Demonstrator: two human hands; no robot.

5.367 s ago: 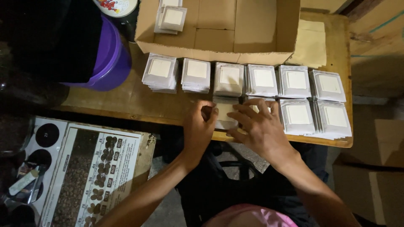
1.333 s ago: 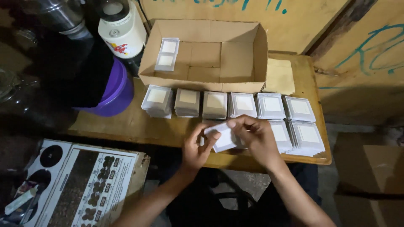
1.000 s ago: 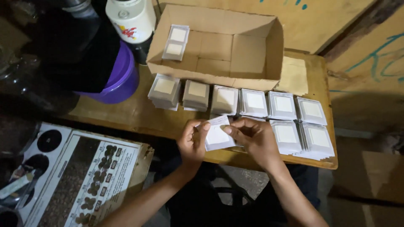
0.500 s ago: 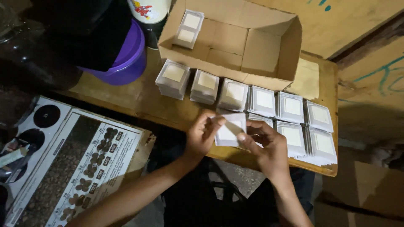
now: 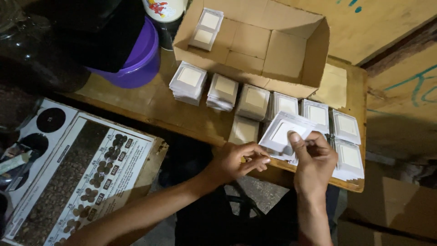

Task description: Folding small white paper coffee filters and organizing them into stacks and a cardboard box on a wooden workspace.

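Left hand (image 5: 239, 160), which half a second ago shared the grip, has let go and rests empty, fingers loosely curled, at the near edge of the surface (image 5: 150, 107). Right hand (image 5: 314, 157) alone now pinches the small white packets (image 5: 286, 133), lifted above the stacked rows (image 5: 255, 98). How many packets it holds is unclear.

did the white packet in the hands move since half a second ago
Yes. The white packet, then held by both hands over the table's near edge, now sits in the right hand alone, shifted right over the stacks; the left hand let go.
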